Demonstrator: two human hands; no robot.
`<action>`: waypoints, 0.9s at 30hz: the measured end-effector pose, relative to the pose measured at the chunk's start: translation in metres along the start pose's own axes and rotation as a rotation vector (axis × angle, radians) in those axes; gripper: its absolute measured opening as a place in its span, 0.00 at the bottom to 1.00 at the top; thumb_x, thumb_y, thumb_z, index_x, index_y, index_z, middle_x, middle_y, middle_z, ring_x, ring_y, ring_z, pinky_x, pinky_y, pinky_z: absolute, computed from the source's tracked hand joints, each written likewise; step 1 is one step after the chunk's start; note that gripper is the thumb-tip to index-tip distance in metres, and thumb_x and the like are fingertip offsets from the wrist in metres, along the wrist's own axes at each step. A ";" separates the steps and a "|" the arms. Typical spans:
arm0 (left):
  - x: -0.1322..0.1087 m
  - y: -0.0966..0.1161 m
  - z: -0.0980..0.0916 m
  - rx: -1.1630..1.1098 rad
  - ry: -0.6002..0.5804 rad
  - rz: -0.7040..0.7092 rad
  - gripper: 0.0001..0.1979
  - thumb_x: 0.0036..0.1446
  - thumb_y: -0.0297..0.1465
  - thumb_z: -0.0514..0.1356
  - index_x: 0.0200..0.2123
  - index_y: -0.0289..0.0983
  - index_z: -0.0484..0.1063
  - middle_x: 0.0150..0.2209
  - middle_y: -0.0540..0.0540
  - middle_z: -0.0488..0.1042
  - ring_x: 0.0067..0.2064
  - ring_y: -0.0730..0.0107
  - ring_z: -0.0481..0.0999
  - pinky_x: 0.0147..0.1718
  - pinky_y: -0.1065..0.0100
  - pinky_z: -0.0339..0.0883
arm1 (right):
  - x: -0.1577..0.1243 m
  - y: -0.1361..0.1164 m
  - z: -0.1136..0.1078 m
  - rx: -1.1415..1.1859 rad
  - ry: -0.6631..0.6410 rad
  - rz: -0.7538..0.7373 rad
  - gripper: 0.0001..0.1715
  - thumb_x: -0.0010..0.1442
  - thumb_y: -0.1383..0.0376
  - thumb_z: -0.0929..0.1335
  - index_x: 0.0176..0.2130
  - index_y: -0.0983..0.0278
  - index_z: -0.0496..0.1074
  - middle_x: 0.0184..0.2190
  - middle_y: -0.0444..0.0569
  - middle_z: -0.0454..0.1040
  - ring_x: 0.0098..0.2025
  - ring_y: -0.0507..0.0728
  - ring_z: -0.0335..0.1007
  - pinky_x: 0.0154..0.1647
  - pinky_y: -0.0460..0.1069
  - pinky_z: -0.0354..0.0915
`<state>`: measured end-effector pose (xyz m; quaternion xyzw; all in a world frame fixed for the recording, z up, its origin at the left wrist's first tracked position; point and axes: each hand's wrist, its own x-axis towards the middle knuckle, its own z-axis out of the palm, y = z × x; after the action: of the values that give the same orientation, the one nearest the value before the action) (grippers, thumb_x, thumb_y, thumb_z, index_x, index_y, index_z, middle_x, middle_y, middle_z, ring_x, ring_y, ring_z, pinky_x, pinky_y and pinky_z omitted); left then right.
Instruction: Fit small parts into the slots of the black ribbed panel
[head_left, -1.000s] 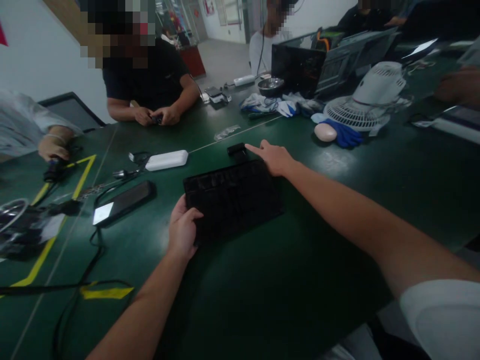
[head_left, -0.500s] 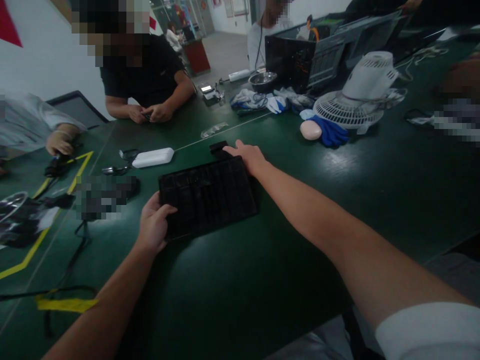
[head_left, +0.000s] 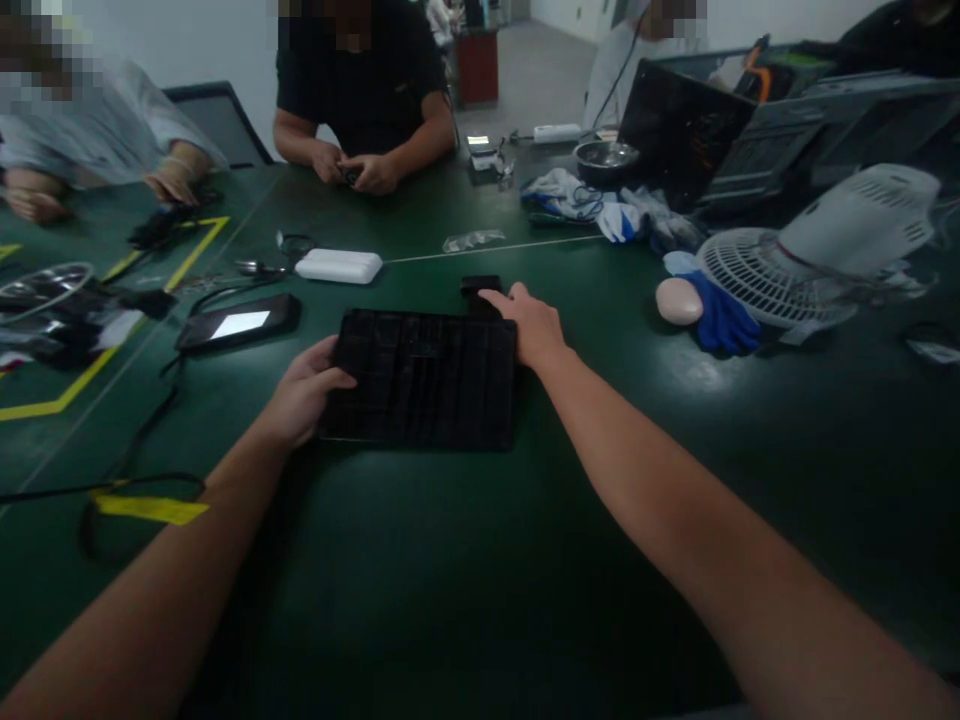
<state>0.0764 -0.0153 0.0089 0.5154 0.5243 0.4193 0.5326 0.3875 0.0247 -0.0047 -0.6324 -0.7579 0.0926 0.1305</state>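
A flat black rectangular panel (head_left: pixel 427 385) with ribs or compartments lies just above or on the green table, in the middle of the view. My left hand (head_left: pixel 306 392) grips its left edge, the thumb over the top face. At the far right corner of the panel is my right hand (head_left: pixel 529 322), its index finger reaching to a small black part (head_left: pixel 481 288) behind the panel. The fingers under my right hand are partly hidden by the panel, and whether they pinch its edge is hard to see.
A white power strip (head_left: pixel 339 266) and a black adapter (head_left: pixel 240 322) are at the left. Right of my hands stand a white fan (head_left: pixel 847 240), blue gloves (head_left: pixel 726 315) and a pink oval object (head_left: pixel 679 301). A person (head_left: pixel 360 90) sits across the green table (head_left: pixel 420 580).
The view has turned, so the scene sits further right. The panel now appears level rather than slanted. Both hands keep about the same places on it.
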 end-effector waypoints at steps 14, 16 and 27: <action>-0.001 -0.010 0.001 -0.005 -0.096 0.096 0.20 0.38 0.27 0.62 0.40 0.38 0.72 0.35 0.50 0.76 0.36 0.64 0.73 0.36 0.66 0.67 | 0.003 -0.006 0.003 -0.042 0.056 0.050 0.27 0.65 0.53 0.61 0.60 0.58 0.66 0.53 0.57 0.71 0.41 0.64 0.73 0.41 0.56 0.62; -0.001 -0.011 0.000 -0.024 -0.110 0.105 0.21 0.39 0.27 0.62 0.41 0.38 0.72 0.36 0.50 0.76 0.36 0.64 0.73 0.37 0.66 0.67 | 0.001 -0.005 0.006 -0.056 0.060 0.058 0.26 0.66 0.54 0.61 0.60 0.57 0.65 0.54 0.56 0.71 0.41 0.64 0.73 0.40 0.56 0.62; -0.018 -0.011 -0.002 -0.070 -0.092 0.037 0.21 0.41 0.26 0.64 0.43 0.38 0.75 0.36 0.50 0.78 0.40 0.62 0.76 0.38 0.65 0.67 | -0.016 0.006 0.014 -0.029 0.108 0.048 0.30 0.68 0.49 0.60 0.63 0.58 0.67 0.50 0.55 0.72 0.42 0.63 0.73 0.38 0.53 0.62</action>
<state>0.0718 -0.0346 0.0008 0.5248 0.4748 0.4229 0.5659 0.3908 0.0106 -0.0214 -0.6564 -0.7356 0.0507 0.1597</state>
